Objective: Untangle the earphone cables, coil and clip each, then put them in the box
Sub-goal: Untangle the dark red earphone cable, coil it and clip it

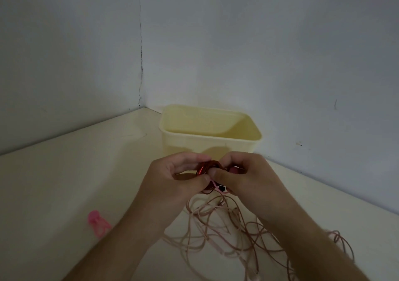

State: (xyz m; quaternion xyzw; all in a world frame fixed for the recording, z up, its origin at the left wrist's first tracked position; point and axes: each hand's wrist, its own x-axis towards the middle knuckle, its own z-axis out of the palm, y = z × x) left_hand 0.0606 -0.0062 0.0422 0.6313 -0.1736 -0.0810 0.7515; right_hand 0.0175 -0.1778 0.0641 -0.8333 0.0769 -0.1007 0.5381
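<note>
Both hands meet in front of the pale yellow box (pixel 210 144). My left hand (pixel 174 179) pinches a small red coiled earphone cable (pixel 207 167) between thumb and fingers. My right hand (pixel 248 177) grips the same coil from the right, and a pink clip (pixel 221 188) with a dark spot shows just below its thumb. A loose tangle of pinkish and brown cables (pixel 233 231) lies on the table under my wrists. The box looks empty inside.
A second pink clip (pixel 98 224) lies on the cream table (pixel 64 183) to the left. The box stands in the corner where two grey walls meet. More cable loops (pixel 341 244) trail off to the right, under my right forearm.
</note>
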